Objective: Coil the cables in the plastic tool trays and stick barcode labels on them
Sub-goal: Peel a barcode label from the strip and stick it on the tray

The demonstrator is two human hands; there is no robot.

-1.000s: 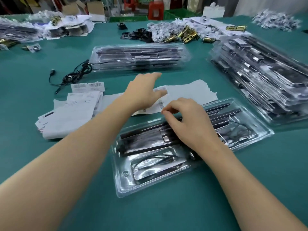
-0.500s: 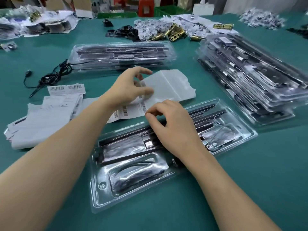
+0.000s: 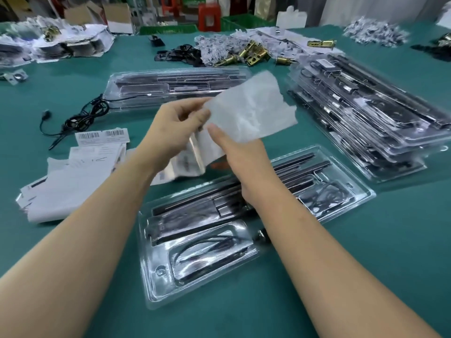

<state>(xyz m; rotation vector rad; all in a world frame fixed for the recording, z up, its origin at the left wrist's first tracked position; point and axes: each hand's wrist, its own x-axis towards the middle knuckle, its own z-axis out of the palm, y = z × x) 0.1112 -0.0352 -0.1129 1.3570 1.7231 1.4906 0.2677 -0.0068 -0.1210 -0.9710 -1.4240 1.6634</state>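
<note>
A clear plastic tool tray [image 3: 156, 284] lies in front of me on the green table, with dark metal parts and a thin black cable [image 3: 210, 242] in its near pocket. Above it both hands hold up a white label backing sheet [image 3: 253, 111]. My left hand [image 3: 175, 125] pinches its left edge. My right hand [image 3: 234, 152] grips the sheet's lower part, where barcode labels [image 3: 188, 162] show, blurred.
A stack of filled trays [image 3: 366, 113] stands at the right, one more tray [image 3: 175, 84] behind, with a loose black cable [image 3: 83, 118] beside it. Paper sheets [image 3: 66, 186] and two barcode labels [image 3: 102, 135] lie at the left. Brass parts [image 3: 246, 57] lie far back.
The backing sheet lay flat on the table under my left hand; now both hands have lifted it off the table. My right hand has left the tray and taken hold of the sheet.
</note>
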